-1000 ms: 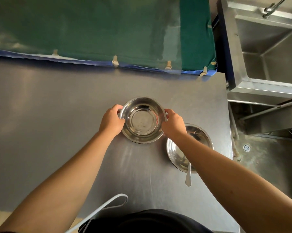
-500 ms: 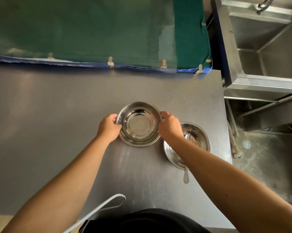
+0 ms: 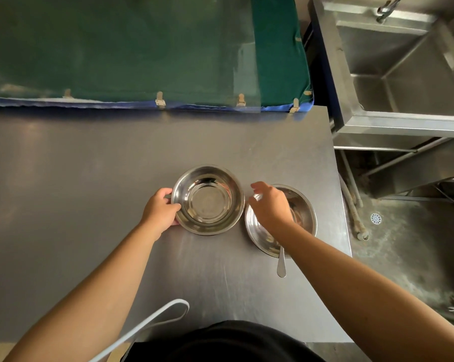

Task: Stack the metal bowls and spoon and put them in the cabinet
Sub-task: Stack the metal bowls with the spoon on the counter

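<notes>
A round metal bowl point(image 3: 207, 201) sits on the steel table point(image 3: 90, 192), and my left hand point(image 3: 161, 209) grips its left rim. To its right lies a second, shallower metal bowl point(image 3: 305, 218), touching the first. A metal spoon point(image 3: 281, 265) rests in that second bowl with its handle sticking out over the near rim. My right hand point(image 3: 269, 205) hovers over the second bowl, fingers spread, holding nothing; it covers most of that bowl's inside.
A green cloth with blue edging point(image 3: 142, 53) runs along the table's far side. A steel sink unit point(image 3: 403, 69) stands at the right, past the table's right edge. A white cable loop point(image 3: 168, 313) hangs near my body at the front edge.
My right hand has let go of the first bowl's right rim and moved right over the second bowl. The first bowl has come down onto the table beside the second one.
</notes>
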The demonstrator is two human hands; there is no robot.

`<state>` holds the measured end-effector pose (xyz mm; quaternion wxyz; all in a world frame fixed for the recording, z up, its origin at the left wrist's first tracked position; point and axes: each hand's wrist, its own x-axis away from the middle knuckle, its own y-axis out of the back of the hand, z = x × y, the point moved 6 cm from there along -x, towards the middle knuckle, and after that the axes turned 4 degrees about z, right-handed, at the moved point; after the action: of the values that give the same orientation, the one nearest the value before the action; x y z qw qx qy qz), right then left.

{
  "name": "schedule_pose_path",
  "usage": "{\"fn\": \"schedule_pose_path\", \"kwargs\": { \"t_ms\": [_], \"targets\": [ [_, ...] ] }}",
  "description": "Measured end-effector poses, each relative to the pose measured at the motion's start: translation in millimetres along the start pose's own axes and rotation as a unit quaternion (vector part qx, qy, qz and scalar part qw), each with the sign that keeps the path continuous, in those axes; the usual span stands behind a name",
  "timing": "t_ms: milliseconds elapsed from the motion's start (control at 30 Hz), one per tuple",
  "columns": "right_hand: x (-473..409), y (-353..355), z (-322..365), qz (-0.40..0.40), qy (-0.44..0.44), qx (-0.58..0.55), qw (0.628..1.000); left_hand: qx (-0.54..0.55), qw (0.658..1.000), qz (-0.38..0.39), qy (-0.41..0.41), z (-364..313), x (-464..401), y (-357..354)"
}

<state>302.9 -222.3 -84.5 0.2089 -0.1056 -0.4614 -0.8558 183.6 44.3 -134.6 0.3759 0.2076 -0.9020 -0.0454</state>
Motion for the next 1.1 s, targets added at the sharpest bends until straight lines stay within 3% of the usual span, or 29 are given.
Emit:
{"fn": "schedule_pose_path", "kwargs": {
  "t_ms": [100, 233, 367, 633, 833, 1100],
  "targets": [
    [8, 19, -25, -0.016, -0.023, -0.007, 1.0, -0.017, 1.0, -0.013, -0.003, 1, 7, 1],
    [19, 45, -60, -0.044, -0.067, -0.026, 0.996, -0.225, 0.959, -0.139, -0.107, -21, 35, 1],
    [28, 66, -91, -0.069, -0.09, -0.015, 0.993, -0.252, 0.936, -0.096, -0.224, -47, 75, -47],
    [42, 79, -125, -0.065, -0.119, -0.006, 0.991, -0.296, 0.934, 0.061, -0.192, -40, 106, -155],
    [47, 67, -142, -0.014, -0.143, -0.034, 0.989, -0.35, 0.929, 0.052, -0.111, -33, 109, -180],
    [40, 58, -147, 0.005, -0.143, -0.057, 0.988, -0.294, 0.951, 0.049, -0.077, -31, 103, -183]
  ]
}}
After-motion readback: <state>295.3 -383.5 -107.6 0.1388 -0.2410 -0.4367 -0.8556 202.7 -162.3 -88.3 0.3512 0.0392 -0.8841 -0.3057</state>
